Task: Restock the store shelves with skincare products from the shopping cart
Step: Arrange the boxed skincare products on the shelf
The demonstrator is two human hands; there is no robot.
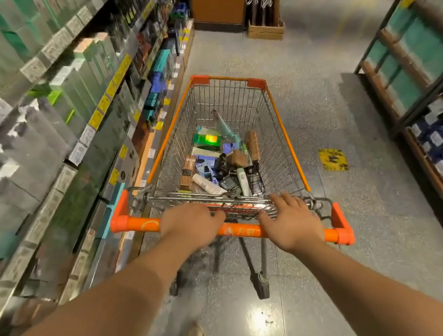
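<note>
Aisle shelves [42,114] blurred — both hands on cart handle [142,226] | products [222,164] jumbled

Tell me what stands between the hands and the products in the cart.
Both the left hand and the right hand are on the orange handle. Between them and the skincare products in the basket lie the handle and the folded wire child seat behind it. The cart is open-topped, so reaching over clears both.

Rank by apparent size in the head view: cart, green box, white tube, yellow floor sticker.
1. Cart, by far.
2. Yellow floor sticker.
3. Green box and white tube look alike; both lie deep in the cart, so unranked.
</note>
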